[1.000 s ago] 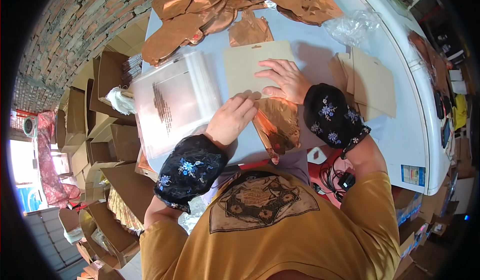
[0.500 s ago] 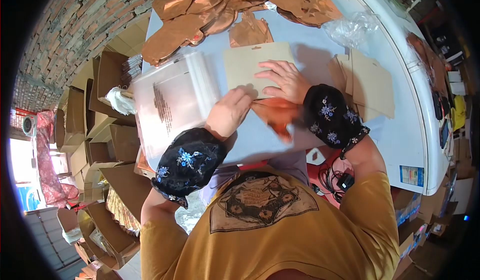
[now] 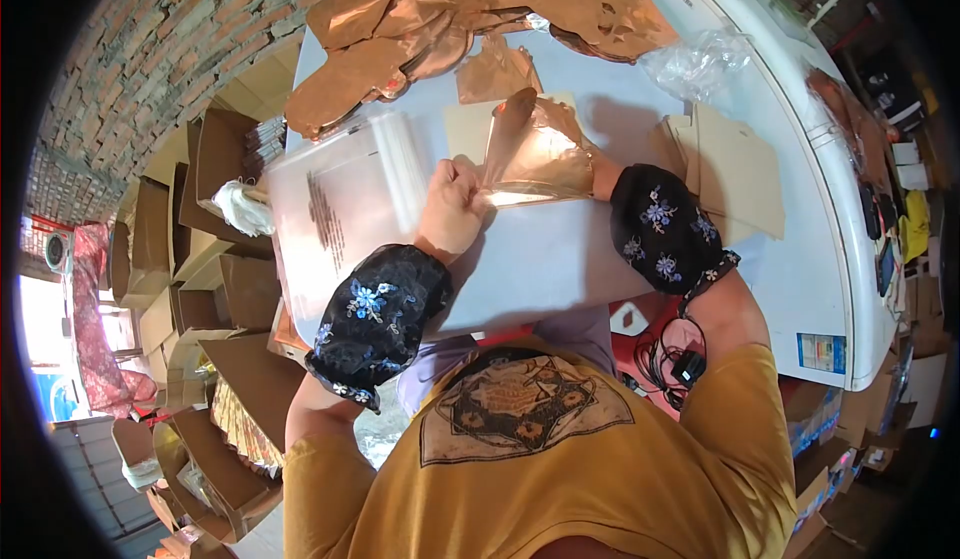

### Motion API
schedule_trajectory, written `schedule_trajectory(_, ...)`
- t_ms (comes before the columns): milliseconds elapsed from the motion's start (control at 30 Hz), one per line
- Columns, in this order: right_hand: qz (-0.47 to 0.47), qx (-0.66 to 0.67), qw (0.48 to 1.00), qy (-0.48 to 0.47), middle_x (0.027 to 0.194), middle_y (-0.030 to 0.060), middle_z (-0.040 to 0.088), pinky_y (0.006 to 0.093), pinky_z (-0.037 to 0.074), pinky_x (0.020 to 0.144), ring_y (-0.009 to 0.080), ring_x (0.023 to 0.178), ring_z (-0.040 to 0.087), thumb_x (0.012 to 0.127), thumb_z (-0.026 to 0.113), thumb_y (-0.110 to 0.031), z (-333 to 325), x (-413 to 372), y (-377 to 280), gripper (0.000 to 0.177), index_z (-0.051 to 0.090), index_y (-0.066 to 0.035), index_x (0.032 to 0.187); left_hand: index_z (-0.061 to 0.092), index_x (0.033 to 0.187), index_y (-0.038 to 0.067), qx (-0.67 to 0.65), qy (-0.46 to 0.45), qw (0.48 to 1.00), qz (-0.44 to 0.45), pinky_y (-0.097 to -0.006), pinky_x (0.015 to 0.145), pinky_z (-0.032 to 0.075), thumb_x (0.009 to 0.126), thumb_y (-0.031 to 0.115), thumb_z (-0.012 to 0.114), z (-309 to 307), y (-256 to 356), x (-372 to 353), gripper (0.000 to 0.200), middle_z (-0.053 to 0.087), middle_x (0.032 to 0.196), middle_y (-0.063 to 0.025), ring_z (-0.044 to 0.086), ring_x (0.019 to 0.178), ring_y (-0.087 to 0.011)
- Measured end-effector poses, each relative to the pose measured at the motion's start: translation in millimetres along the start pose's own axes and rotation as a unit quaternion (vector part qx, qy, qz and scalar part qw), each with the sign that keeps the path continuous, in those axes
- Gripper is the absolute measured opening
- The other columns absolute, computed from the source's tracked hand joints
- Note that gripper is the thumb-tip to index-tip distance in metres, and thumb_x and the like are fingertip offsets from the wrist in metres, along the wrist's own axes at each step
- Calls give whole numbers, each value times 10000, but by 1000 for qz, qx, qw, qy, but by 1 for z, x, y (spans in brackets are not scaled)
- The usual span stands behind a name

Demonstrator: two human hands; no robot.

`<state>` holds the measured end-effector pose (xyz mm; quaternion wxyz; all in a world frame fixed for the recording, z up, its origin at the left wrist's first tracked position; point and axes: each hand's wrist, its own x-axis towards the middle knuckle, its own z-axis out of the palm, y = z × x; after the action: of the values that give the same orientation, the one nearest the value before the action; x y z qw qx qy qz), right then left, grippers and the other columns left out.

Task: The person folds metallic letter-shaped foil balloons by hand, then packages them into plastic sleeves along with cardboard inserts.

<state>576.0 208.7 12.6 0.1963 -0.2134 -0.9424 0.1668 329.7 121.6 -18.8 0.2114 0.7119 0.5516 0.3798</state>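
Copper foil [image 3: 542, 154] | over beige card [image 3: 465, 131] | left hand [image 3: 453, 207] beside left edge

The copper foil sheet [image 3: 545, 159] is hiding most of the right hand [image 3: 603, 177] (the wrist side is showing) and much of the tan card [image 3: 466, 131]. The upper edge is cutting off the foil pile [image 3: 590, 14]; print [image 3: 325, 211] on the plastic sleeves [image 3: 370, 174] is appearing illegibly small.
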Motion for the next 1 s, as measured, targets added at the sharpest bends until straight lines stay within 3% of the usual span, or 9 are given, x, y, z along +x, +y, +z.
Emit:
schedule_trajectory(133, 25, 63, 998, 0, 1354, 104, 527, 386, 389, 1052, 235, 1227, 507, 977, 467, -374, 6, 4, 6, 460, 525, -71, 1318, 597, 1004, 22, 70, 25, 997, -17, -468, 897, 407, 854, 119, 610, 4, 14, -8, 180, 526, 1038, -172, 458, 996, -399)
schedule_trajectory(367, 126, 293, 948, 4, 1350, 120, 542, 367, 414, 1044, 222, 1209, 535, 1016, 405, -376, 23, 6, 18, 482, 515, -27, 1329, 586, 936, 45, 88, 18, 996, 29, -453, 869, 415, 821, 109, 665, 0, 21, -11, 154, 532, 1010, -136, 464, 955, -376)
schedule_trajectory(500, 214, 542, 812, 13, 1347, 130, 550, 356, 427, 1040, 215, 1199, 551, 1038, 370, -377, 40, 9, 30, 499, 509, -2, 1336, 561, 908, 52, 67, 4, 994, 87, -429, 809, 436, 760, 19, 678, -2, 30, -15, 192, 546, 929, -114, 501, 910, -354)
schedule_trajectory(567, 232, 699, 676, 32, 1354, 126, 550, 350, 428, 1042, 210, 1194, 555, 1043, 361, -381, 59, 11, 59, 513, 508, 14, 1336, 551, 903, 50, 52, -5, 993, 108, -422, 773, 449, 742, -9, 661, -2, 31, -18, 204, 552, 893, -113, 523, 878, -347)
schedule_trajectory(600, 95, 470, 877, 22, 1364, 116, 546, 352, 415, 1050, 216, 1205, 544, 1031, 395, -364, 50, 10, 60, 487, 520, -2, 1332, 547, 894, 49, 81, 17, 987, 141, -416, 732, 462, 723, -38, 634, 0, 30, -18, 211, 560, 856, -110, 543, 831, -340)
schedule_trajectory(633, 32, 247, 968, 0, 1380, 100, 540, 363, 384, 1067, 230, 1229, 520, 1003, 458, -323, 34, 7, 46, 436, 541, -41, 1324, 558, 922, 52, 90, 14, 986, 143, -411, 742, 462, 714, -36, 628, 0, 30, -19, 236, 557, 860, -106, 544, 842, -332)
schedule_trajectory(667, -32, 10, 999, 10, 1395, 83, 534, 375, 354, 1083, 244, 1253, 495, 974, 521, -282, 17, 5, 31, 400, 563, -80, 1316, 569, 950, 54, 99, 10, 984, 145, -407, 752, 461, 705, -35, 621, -1, 31, -20, 265, 555, 864, -103, 545, 853, -324)
schedule_trajectory(900, 26, 42, 998, -26, 1465, 57, 468, 421, 294, 1116, 306, 1313, 406, 943, 570, -252, 14, 6, 29, 416, 551, -129, 1340, 595, 1097, 67, 129, 3, 979, 158, -396, 764, 460, 731, -14, 608, -4, 35, -25, 375, 557, 875, -84, 559, 883, -291)
schedule_trajectory(1000, 19, 33, 999, -25, 1463, 50, 471, 420, 295, 1115, 306, 1308, 412, 939, 579, -247, 14, 9, 33, 416, 553, -140, 1340, 532, 900, 57, 129, -6, 981, 144, -411, 741, 481, 744, 13, 646, -6, 38, -25, 198, 575, 855, -108, 569, 847, -332)
